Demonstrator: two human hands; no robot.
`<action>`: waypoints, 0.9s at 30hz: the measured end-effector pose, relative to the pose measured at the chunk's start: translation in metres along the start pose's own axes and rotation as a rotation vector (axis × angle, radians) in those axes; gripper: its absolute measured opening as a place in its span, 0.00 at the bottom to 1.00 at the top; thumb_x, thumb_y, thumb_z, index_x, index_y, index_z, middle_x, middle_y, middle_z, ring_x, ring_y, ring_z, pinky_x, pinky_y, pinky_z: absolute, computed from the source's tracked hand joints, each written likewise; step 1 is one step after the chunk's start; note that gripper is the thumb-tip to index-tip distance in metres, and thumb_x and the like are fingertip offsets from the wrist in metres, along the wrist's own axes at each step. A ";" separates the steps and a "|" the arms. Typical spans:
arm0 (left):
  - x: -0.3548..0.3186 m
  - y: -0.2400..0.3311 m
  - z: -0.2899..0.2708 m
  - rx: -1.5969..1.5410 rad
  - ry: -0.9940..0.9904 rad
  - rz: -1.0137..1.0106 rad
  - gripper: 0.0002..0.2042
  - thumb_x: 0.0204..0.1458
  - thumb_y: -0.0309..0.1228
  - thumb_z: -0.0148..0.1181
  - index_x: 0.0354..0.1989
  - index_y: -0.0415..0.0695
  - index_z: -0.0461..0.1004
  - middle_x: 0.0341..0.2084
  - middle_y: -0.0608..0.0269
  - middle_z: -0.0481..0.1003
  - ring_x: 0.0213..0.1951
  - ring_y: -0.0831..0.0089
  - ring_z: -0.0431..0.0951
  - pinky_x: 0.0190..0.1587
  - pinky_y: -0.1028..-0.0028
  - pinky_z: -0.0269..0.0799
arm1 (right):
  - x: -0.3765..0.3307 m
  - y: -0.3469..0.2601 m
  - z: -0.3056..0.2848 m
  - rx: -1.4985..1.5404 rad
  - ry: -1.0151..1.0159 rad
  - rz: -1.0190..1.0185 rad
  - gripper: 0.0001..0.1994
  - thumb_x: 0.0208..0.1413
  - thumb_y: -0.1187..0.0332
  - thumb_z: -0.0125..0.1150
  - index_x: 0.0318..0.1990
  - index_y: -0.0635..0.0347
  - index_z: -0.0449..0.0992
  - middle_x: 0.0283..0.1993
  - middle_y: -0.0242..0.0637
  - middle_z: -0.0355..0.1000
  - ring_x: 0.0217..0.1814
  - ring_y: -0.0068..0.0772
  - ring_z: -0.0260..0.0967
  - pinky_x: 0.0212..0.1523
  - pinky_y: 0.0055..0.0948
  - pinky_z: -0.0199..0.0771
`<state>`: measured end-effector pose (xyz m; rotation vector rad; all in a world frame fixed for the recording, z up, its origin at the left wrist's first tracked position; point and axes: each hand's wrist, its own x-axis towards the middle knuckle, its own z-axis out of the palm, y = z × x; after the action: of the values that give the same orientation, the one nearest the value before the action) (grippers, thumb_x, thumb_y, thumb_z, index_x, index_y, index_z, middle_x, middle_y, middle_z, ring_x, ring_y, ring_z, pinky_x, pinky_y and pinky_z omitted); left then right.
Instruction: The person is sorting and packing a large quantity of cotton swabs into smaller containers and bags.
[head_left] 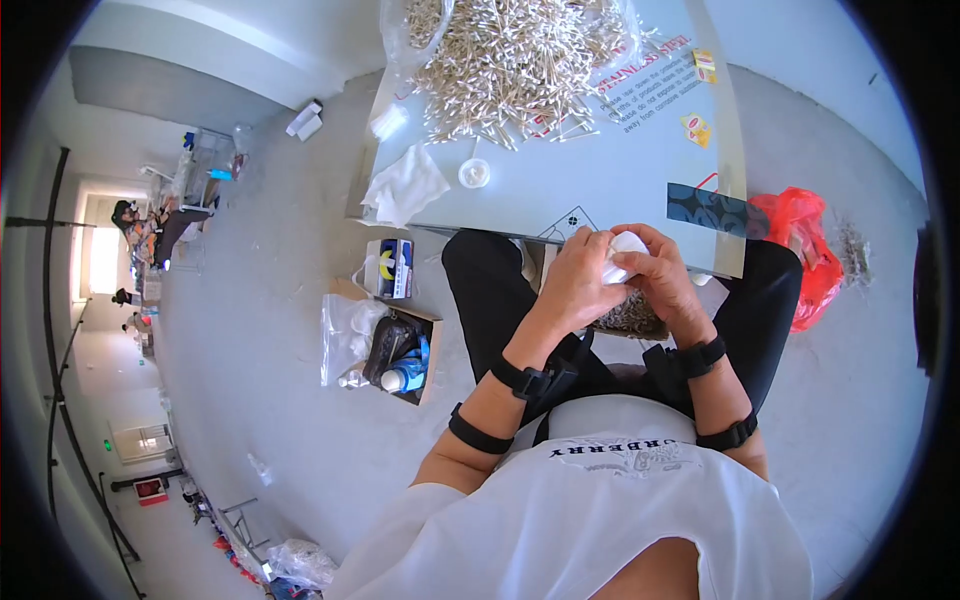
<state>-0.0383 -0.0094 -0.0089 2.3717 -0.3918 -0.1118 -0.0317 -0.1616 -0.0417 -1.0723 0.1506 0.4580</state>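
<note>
In front of my lap, at the table's near edge, my left hand (582,272) and my right hand (663,278) are closed together around a small white object (625,252). It looks smooth and rounded, like a small tub, but my fingers cover much of it. Farther off, a big heap of cotton swabs (510,65) lies on the table, partly in clear plastic. A small round white container (474,173) stands on the near side of the heap. Beneath my hands, between my knees, a cardboard box (655,333) holds many small brownish pieces, too small to make out.
On the table (560,180) lie a crumpled white sheet (405,187) and yellow stickers (696,130). A red plastic bag (810,255) sits on the floor at right. To the left are an open carton (428,365) with bottles and a small box (388,268). People (150,230) sit far left.
</note>
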 end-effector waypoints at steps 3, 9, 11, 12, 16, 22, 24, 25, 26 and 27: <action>-0.010 -0.013 -0.010 -0.210 0.007 0.105 0.27 0.38 0.32 0.67 0.48 0.35 0.67 0.35 0.52 0.71 0.40 0.59 0.73 0.42 0.66 0.70 | -0.002 0.007 -0.003 0.035 -0.002 0.009 0.19 0.47 0.68 0.62 0.47 0.65 0.69 0.39 0.39 0.71 0.39 0.30 0.71 0.35 0.26 0.75; -0.010 -0.102 -0.076 -0.262 0.222 -0.228 0.15 0.46 0.29 0.63 0.43 0.40 0.73 0.30 0.64 0.75 0.32 0.80 0.74 0.37 0.78 0.72 | 0.016 0.020 -0.009 -0.063 0.308 0.022 0.16 0.50 0.62 0.61 0.42 0.64 0.71 0.30 0.33 0.71 0.29 0.22 0.68 0.26 0.21 0.70; 0.004 -0.137 -0.111 -0.330 0.346 -0.382 0.12 0.46 0.27 0.62 0.39 0.37 0.74 0.26 0.66 0.74 0.28 0.81 0.71 0.34 0.79 0.70 | 0.028 0.022 -0.017 -0.178 0.360 -0.023 0.17 0.50 0.62 0.61 0.42 0.64 0.71 0.29 0.32 0.70 0.28 0.21 0.67 0.25 0.21 0.69; 0.006 -0.176 -0.128 -0.337 0.436 -0.320 0.11 0.46 0.25 0.61 0.39 0.37 0.74 0.25 0.66 0.74 0.29 0.81 0.72 0.34 0.80 0.70 | 0.035 0.022 -0.012 -0.287 0.393 -0.076 0.17 0.50 0.62 0.61 0.42 0.64 0.71 0.28 0.31 0.70 0.27 0.19 0.66 0.25 0.20 0.68; 0.047 -0.261 -0.182 -0.202 0.503 -0.387 0.17 0.43 0.27 0.63 0.44 0.38 0.72 0.34 0.57 0.76 0.37 0.71 0.75 0.42 0.73 0.70 | 0.066 0.032 -0.021 -0.438 0.443 -0.321 0.21 0.48 0.66 0.64 0.48 0.65 0.67 0.35 0.35 0.69 0.33 0.25 0.66 0.33 0.23 0.68; 0.138 -0.335 -0.226 0.565 0.463 -0.161 0.33 0.38 0.26 0.66 0.57 0.41 0.61 0.54 0.46 0.64 0.57 0.53 0.63 0.60 0.63 0.57 | 0.081 0.044 -0.019 -0.864 0.530 -0.510 0.24 0.50 0.68 0.58 0.55 0.65 0.62 0.47 0.45 0.65 0.46 0.39 0.65 0.48 0.34 0.66; 0.165 -0.347 -0.229 0.670 0.397 -0.172 0.34 0.36 0.25 0.66 0.56 0.41 0.62 0.54 0.49 0.65 0.58 0.55 0.62 0.60 0.64 0.58 | 0.081 0.040 -0.016 -0.727 0.536 -0.381 0.25 0.50 0.65 0.59 0.55 0.64 0.62 0.46 0.45 0.65 0.46 0.38 0.65 0.48 0.34 0.66; 0.173 -0.352 -0.231 0.666 0.399 -0.178 0.34 0.36 0.25 0.66 0.56 0.41 0.62 0.54 0.49 0.65 0.58 0.55 0.62 0.60 0.64 0.58 | 0.083 0.043 -0.016 -0.732 0.531 -0.379 0.25 0.50 0.65 0.59 0.55 0.64 0.62 0.46 0.45 0.65 0.46 0.38 0.65 0.48 0.34 0.66; 0.178 -0.355 -0.233 0.592 0.253 -0.278 0.33 0.35 0.25 0.67 0.55 0.42 0.63 0.54 0.50 0.65 0.57 0.54 0.62 0.59 0.64 0.59 | 0.084 0.046 -0.018 -0.798 0.527 -0.400 0.26 0.50 0.63 0.59 0.55 0.64 0.61 0.46 0.44 0.65 0.46 0.37 0.65 0.47 0.33 0.66; 0.181 -0.361 -0.232 0.509 0.107 -0.372 0.33 0.34 0.25 0.67 0.55 0.42 0.63 0.53 0.51 0.65 0.57 0.53 0.63 0.59 0.64 0.59 | 0.084 0.046 -0.019 -0.869 0.526 -0.422 0.27 0.51 0.61 0.59 0.56 0.63 0.61 0.46 0.43 0.65 0.45 0.35 0.65 0.47 0.32 0.66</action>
<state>0.2671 0.3352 -0.0759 2.9166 0.0932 -0.0603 0.0262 -0.1358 -0.1164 -2.0157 0.1869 -0.1907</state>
